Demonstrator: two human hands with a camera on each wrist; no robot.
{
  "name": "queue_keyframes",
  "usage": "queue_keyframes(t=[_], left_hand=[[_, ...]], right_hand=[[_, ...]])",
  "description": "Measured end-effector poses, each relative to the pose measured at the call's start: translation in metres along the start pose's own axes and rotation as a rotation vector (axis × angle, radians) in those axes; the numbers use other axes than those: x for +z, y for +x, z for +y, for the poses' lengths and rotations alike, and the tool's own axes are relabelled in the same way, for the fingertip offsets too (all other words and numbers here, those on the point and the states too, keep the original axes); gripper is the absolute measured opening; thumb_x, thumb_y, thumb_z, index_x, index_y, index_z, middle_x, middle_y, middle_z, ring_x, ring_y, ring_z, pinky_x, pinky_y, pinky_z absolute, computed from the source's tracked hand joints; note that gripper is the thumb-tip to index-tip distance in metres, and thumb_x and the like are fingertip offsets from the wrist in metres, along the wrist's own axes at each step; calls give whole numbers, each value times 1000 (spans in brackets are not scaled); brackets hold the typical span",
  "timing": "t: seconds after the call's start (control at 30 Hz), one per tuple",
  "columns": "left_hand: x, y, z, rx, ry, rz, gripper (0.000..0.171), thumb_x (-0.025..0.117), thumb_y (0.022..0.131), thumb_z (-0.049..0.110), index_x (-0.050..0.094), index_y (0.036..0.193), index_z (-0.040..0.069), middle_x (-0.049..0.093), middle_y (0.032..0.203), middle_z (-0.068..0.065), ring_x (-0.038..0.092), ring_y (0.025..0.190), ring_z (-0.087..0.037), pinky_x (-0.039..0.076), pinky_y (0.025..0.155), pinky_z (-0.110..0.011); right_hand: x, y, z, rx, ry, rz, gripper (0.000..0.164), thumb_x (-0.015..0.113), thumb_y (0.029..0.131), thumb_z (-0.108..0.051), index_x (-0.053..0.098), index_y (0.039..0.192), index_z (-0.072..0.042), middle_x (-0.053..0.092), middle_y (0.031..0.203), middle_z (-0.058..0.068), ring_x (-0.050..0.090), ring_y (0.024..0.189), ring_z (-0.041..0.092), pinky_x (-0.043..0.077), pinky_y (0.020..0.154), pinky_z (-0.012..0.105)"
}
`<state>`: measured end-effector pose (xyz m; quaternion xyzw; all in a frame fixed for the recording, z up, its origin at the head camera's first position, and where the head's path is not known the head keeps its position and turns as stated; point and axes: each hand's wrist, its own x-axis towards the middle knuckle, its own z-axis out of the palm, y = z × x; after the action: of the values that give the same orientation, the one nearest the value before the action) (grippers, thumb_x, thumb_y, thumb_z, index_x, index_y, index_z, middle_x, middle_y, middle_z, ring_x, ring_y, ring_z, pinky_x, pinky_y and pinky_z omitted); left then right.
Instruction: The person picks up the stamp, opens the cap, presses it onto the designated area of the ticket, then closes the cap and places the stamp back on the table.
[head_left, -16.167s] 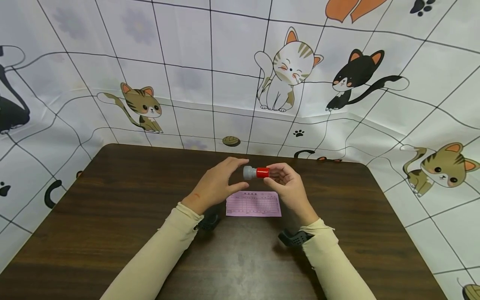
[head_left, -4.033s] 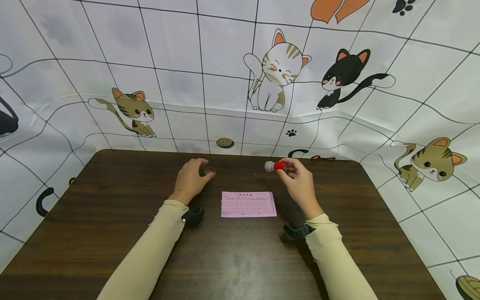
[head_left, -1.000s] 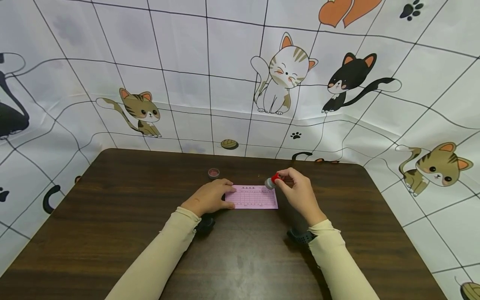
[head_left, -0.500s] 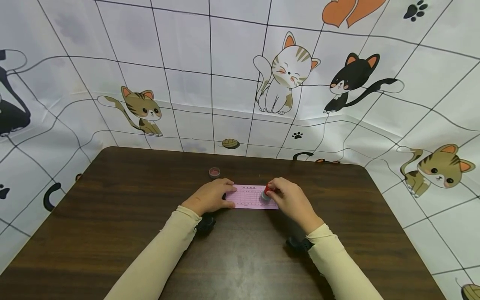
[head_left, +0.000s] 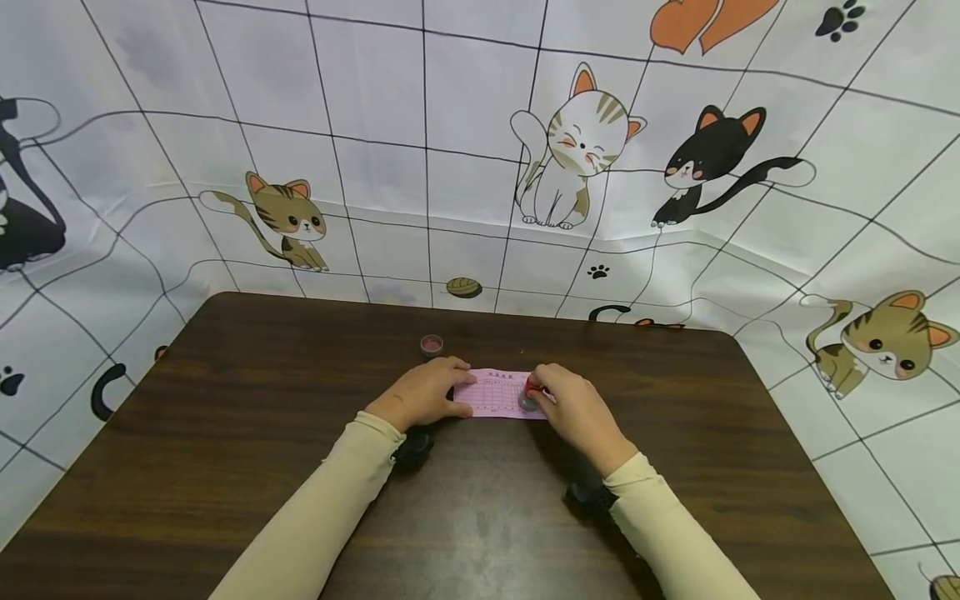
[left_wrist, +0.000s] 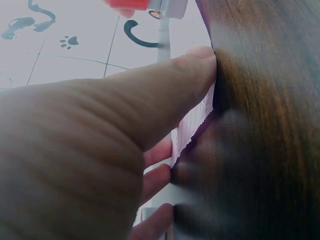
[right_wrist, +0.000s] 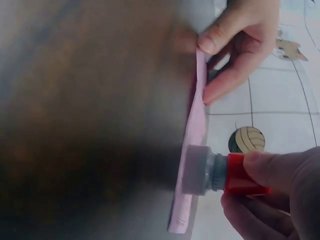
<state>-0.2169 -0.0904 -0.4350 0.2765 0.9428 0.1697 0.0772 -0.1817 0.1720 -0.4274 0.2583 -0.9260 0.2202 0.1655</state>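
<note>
A pink printed form (head_left: 493,398) lies on the table. On its left edge rests my left hand (head_left: 422,396), thumb (left_wrist: 175,82) near one corner and fingertips near the other, holding the sheet down. My right hand (head_left: 579,410) grips a small stamp (right_wrist: 240,172) by its red handle. The stamp's grey head stands against the form's right half; its face is hidden. In the right wrist view the sheet bows slightly up between my left fingers and the stamp. A small round cap or dish (head_left: 431,345), reddish inside, sits beyond my left hand.
The dark wooden table (head_left: 300,467) reaches back to a white cloth (head_left: 375,183) with printed cats and grid lines. Dark wrist-worn devices (head_left: 414,448) sit below both hands.
Since 4 seconds ago, my left hand has moved from the round cap to the form's left edge. My right hand has brought the stamp down and leftward onto the form, turning it upright.
</note>
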Motion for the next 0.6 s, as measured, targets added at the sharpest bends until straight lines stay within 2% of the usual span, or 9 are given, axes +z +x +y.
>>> queue_keyframes(t=[0.13, 0.5, 0.6], left_hand=[[0, 0, 0, -3, 2, -5, 59, 79, 92, 40, 64, 143, 14, 52, 154, -6, 47, 143, -26, 40, 116, -45], [-1, -1, 0, -5, -18, -7, 65, 79, 92, 41, 59, 148, 15, 52, 153, -8, 48, 141, -27, 40, 116, -45], [-1, -1, 1, -8, -17, -5, 61, 79, 92, 41, 62, 145, 17, 52, 153, -8, 49, 141, -27, 41, 116, -46]], right_hand=[[1, -2, -1, -29, -2, 21, 19, 83, 87, -5, 65, 91, -10, 66, 87, 0, 56, 70, 13, 50, 63, 32], [0, -1, -7, 25, 14, 14, 18, 82, 87, -5, 66, 90, -11, 68, 89, 1, 61, 74, 13, 54, 67, 35], [0, -1, -7, 33, 17, 17, 18, 82, 87, -4, 66, 89, -11, 68, 89, 1, 64, 76, 15, 56, 69, 37]])
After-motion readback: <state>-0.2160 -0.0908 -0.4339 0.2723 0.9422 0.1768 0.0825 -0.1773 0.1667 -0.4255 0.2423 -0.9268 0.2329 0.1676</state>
